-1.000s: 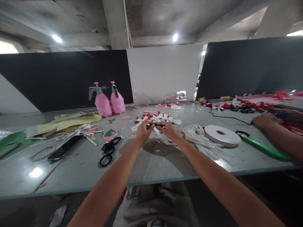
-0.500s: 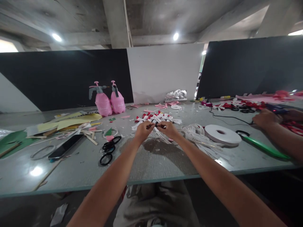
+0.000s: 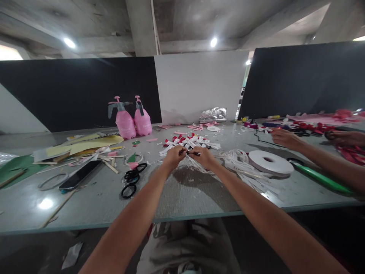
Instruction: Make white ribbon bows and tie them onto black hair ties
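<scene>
Left hand [image 3: 173,157] and right hand [image 3: 204,157] are both kinda pinching some tiny black thing [image 3: 187,152] between them, over the surface [image 3: 182,201], right by the red-and-white bows [image 3: 191,142].

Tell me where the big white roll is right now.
In the head view, the roll lies flat on the table, right of centre, between the white ribbons on its left and a green object on its right.

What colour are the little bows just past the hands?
The bows are white and red, seen in the head view.
</scene>
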A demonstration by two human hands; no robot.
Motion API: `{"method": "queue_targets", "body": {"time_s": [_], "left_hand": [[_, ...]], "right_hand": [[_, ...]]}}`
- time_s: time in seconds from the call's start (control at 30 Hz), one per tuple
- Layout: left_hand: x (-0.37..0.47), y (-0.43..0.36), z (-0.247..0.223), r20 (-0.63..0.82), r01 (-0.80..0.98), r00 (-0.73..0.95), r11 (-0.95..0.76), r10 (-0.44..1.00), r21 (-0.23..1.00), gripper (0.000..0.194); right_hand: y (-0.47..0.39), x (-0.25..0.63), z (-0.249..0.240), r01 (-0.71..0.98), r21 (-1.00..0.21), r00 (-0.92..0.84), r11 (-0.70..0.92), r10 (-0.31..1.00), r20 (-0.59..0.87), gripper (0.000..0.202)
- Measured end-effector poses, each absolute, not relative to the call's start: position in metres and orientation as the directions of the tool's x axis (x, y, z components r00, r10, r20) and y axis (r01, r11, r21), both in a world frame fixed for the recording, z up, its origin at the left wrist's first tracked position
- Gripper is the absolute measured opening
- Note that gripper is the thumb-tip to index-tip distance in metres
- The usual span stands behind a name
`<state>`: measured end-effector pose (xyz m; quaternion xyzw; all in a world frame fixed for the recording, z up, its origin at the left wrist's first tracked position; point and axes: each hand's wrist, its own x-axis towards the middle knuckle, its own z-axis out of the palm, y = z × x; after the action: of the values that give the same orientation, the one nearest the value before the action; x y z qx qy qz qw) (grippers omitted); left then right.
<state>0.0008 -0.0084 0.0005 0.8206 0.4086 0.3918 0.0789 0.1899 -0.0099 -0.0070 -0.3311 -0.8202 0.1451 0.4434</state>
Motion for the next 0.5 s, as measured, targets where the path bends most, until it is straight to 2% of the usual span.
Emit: {"method": "queue_targets", "body": {"time_s": [0.13,0.23,0.33,0.5], "left_hand": [[0.0036,-0.0063,-0.0019,0.526,0.551,0.308,-0.6,0.793,0.581,0.023],[0.007,-0.0066,-0.0026,0.472,0.429,0.285,-0.552,0.834,0.715,0.025],[0.0087,-0.0087,-0.0019,0.462,0.321,0.266,-0.529,0.846,0.785,0.029],[0.0072,-0.0117,0.0003,0.467,0.336,0.223,-0.517,0.856,0.787,0.038]], "right_hand": [[-0.0094,0.1894,-0.0068,0.359,-0.6,-0.38,0.715,0.699,0.606,0.022],[-0.0091,0.1891,-0.0068,0.31,-0.697,-0.366,0.647,0.758,0.54,0.026],[-0.0088,0.1892,-0.0068,0.286,-0.769,-0.35,0.572,0.809,0.472,0.028],[-0.0096,0.1899,-0.0067,0.318,-0.707,-0.339,0.632,0.772,0.538,0.027]]}}
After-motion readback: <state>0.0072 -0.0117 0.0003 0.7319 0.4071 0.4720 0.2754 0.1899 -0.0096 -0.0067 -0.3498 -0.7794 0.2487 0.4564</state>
